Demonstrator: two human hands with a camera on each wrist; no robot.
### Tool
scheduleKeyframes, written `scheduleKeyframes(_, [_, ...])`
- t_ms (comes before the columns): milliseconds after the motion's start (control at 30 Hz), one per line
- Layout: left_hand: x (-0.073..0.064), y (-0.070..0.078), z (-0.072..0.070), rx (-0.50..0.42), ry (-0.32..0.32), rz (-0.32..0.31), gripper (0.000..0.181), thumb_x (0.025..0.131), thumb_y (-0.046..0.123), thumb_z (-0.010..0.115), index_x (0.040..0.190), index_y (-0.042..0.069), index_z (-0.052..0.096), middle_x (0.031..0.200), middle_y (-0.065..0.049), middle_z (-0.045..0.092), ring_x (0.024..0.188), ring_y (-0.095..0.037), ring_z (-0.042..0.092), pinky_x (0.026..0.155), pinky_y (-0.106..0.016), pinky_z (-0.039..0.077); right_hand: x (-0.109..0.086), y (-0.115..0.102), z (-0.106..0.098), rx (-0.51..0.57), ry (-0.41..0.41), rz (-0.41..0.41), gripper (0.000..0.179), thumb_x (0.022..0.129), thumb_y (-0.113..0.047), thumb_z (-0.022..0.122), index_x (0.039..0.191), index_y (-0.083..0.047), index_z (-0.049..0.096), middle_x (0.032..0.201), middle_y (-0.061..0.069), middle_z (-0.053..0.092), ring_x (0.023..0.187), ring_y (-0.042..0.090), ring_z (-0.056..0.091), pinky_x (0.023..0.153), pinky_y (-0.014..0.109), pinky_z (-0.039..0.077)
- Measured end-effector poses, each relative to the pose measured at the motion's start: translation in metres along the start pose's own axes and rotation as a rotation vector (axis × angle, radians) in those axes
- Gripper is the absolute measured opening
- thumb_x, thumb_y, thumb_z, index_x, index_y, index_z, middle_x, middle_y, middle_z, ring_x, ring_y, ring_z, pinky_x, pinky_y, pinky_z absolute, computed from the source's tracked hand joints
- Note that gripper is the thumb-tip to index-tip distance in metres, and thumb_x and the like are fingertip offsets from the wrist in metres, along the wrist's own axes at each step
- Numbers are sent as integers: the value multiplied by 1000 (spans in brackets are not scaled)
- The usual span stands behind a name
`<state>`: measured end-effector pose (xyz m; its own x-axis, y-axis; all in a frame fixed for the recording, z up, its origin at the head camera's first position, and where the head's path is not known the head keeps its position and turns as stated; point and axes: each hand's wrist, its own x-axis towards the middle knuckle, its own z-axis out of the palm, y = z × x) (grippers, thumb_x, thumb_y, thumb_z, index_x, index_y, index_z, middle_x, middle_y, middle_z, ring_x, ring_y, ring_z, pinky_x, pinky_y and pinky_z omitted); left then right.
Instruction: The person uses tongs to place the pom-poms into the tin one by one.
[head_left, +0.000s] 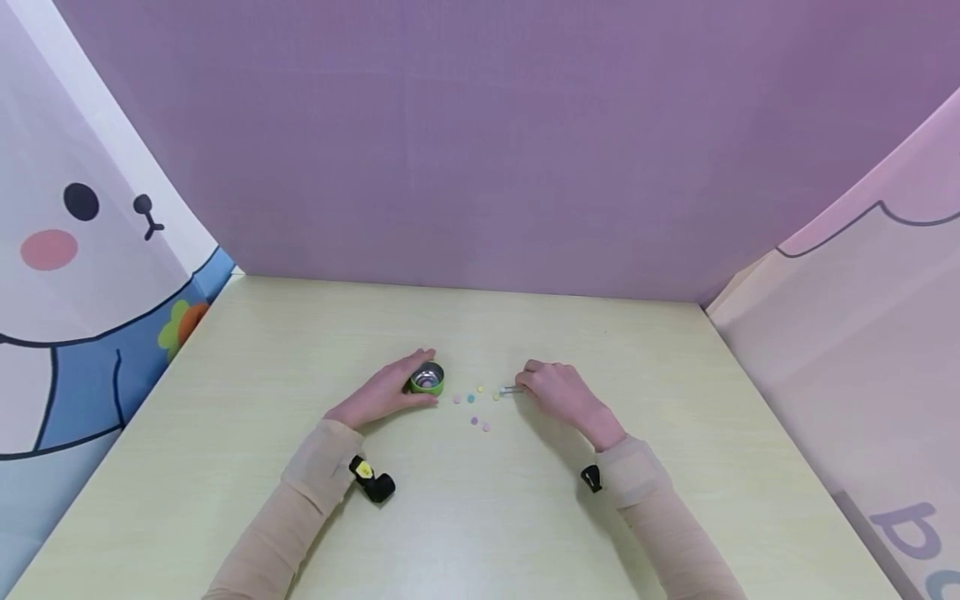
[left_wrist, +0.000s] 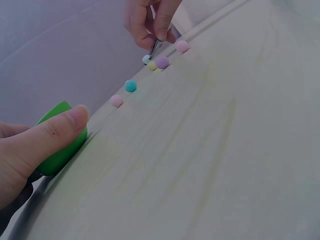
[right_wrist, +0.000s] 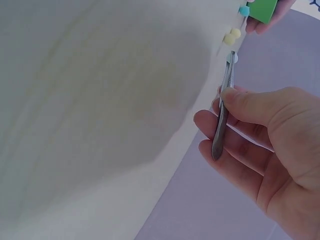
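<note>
- Grip of the right hand: clamped on the tweezers, thumb against fingers behind the tips, presumably leaving the prongs free to reach small things.
- Tips lie at the pale-blue ball, rightmost of the balls; I cannot tell whether they nip it or only touch.
- Left hand has its grip round the green bowl, thumb and fingers on opposite sides, likely to steady it while leaving its mouth clear.
- Other balls, pink, teal, yellow and purple, sit loose between bowl and tweezers, within easy reach of both.
- Everything rests on the pale counter; purple cloth rises behind, perhaps as a plain backdrop.
</note>
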<state>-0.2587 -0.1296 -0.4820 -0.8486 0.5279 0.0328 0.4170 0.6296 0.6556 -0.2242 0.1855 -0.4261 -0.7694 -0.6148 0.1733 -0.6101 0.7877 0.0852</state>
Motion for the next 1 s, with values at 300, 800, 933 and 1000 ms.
scheduleKeyframes(300, [0, 2, 0, 3, -3, -15, 92, 86, 46, 74, 157, 10, 27, 164, -14, 26, 152, -34, 27, 125, -50, 24, 7, 0, -3, 6, 17, -11, 14, 97, -11, 61, 95, -13, 75, 84, 1, 69, 64, 14, 61, 52, 31, 53])
scheduleKeyframes(800, [3, 3, 2, 0, 5, -8, 91, 86, 44, 75, 156, 10, 28, 163, -14, 27, 152, -34, 27, 125, -50, 24, 19, -3, -6, 21, 21, -46, 12, 96, -13, 63, 94, -13, 75, 83, 0, 69, 63, 12, 60, 53, 26, 53])
scheduleKeyframes(933, [4, 3, 2, 4, 6, -1, 91, 86, 44, 75, 156, 9, 28, 163, -15, 28, 151, -35, 27, 125, -51, 24, 22, -5, -7, 26, 21, -53, 11, 96, -13, 64, 94, -13, 75, 84, 1, 69, 63, 12, 60, 52, 26, 52])
scheduleKeyframes(1000, [4, 3, 2, 2, 5, -5, 91, 86, 45, 75, 156, 10, 28, 163, -13, 28, 152, -33, 27, 125, -50, 24, 23, -6, -7, 29, 23, -53, 11, 95, -12, 64, 94, -12, 75, 84, 1, 69, 63, 13, 61, 52, 26, 52])
